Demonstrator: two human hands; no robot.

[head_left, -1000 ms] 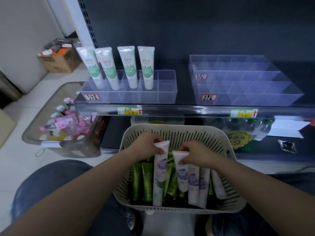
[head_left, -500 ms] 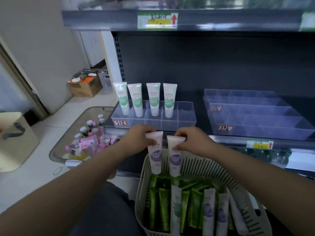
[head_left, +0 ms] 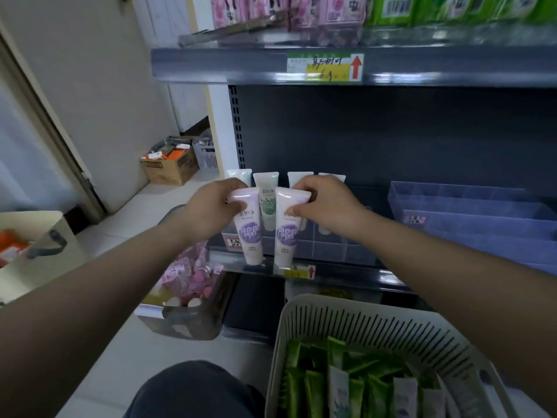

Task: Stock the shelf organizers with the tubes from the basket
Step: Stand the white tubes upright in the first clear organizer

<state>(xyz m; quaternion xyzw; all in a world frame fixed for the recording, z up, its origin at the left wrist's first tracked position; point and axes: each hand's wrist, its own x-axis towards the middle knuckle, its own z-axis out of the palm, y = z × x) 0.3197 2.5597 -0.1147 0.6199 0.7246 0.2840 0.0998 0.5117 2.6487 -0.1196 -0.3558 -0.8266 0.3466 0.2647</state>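
Note:
My left hand (head_left: pixel 211 211) pinches the crimped top of a white tube with a purple label (head_left: pixel 249 229). My right hand (head_left: pixel 327 205) pinches the top of a second purple-label tube (head_left: pixel 286 233). Both tubes hang upright in front of the clear left organizer (head_left: pixel 328 245) on the shelf. Behind them stand several white tubes with green labels (head_left: pixel 266 200) in that organizer, partly hidden by my hands. A second clear organizer (head_left: pixel 470 218) sits to the right with no tubes visible in it. The cream slotted basket (head_left: pixel 370 324) below holds green tubes and white tubes.
A grey bin (head_left: pixel 187 321) of pink packets and small bottles stands on the floor at the left. A cardboard box (head_left: pixel 168 164) sits by the wall. An upper shelf (head_left: pixel 331 66) carries pink and green packs. A cream bag (head_left: pixel 33 245) is at far left.
Both hands have lifted the two purple-label tubes out of the basket and up to the front of the left organizer. My view has tilted upward, showing the upper shelf.

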